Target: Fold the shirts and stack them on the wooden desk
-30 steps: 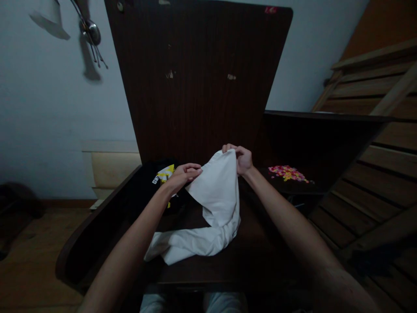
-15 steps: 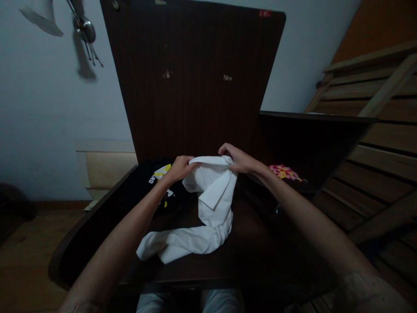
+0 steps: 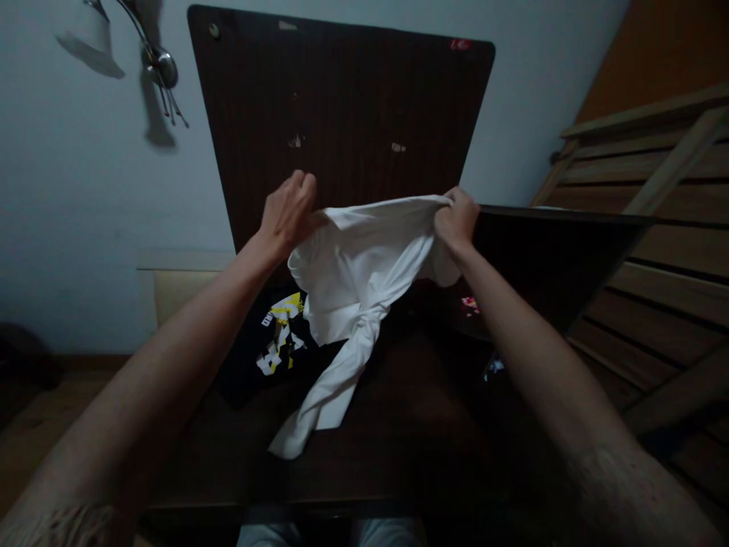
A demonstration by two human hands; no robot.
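Note:
A white garment (image 3: pixel 364 258) is stretched between my two hands above the dark table, its upper edge nearly straight. My left hand (image 3: pixel 291 209) is closed on the left end of that edge. At the right end, my right hand (image 3: pixel 457 219) grips it in a fist. Below, the cloth narrows into a twisted length that hangs down and lies on the tabletop toward me. Whether it is a shirt or trousers I cannot tell. A black garment with a white and yellow print (image 3: pixel 282 334) lies behind it on the left.
The dark wooden table (image 3: pixel 399 448) has a tall upright panel (image 3: pixel 342 99) at its back and a raised side on the right. A pink patterned item (image 3: pixel 470 305) sits by my right forearm. A wall lamp (image 3: pixel 162 68) hangs at left; wooden slats (image 3: pixel 677 251) stand at right.
Both hands have risen and moved apart, pulling the white garment's upper edge wide. Its lower part has lifted and now hangs twisted. More of the black garment's print shows.

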